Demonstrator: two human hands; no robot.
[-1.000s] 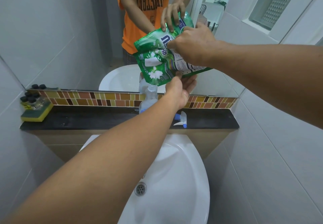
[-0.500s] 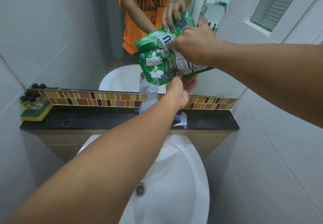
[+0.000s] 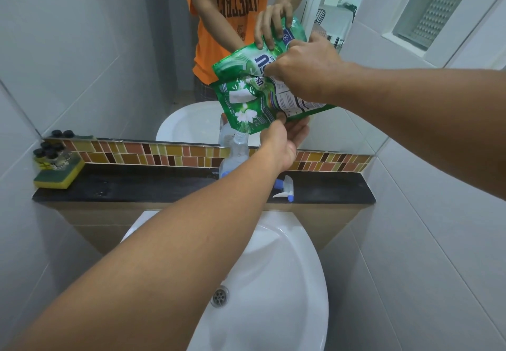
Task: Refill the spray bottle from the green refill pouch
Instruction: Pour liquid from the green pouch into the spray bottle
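The green refill pouch (image 3: 250, 107) is tilted with its lower corner right over the open neck of the clear spray bottle (image 3: 236, 156), which stands on the black ledge (image 3: 131, 186). My right hand (image 3: 304, 72) grips the pouch's upper edge from above. My left hand (image 3: 284, 139) holds the pouch from below, thumb against its underside. The white and blue spray head (image 3: 284, 189) lies on the ledge to the right of the bottle. The bottle's lower part is hidden behind my left forearm.
A mirror above the ledge repeats the pouch and hands. A yellow-green sponge (image 3: 59, 176) with several small black-capped bottles (image 3: 49, 155) sits at the ledge's left end. The white basin (image 3: 273, 282) lies below, tiled walls close on both sides.
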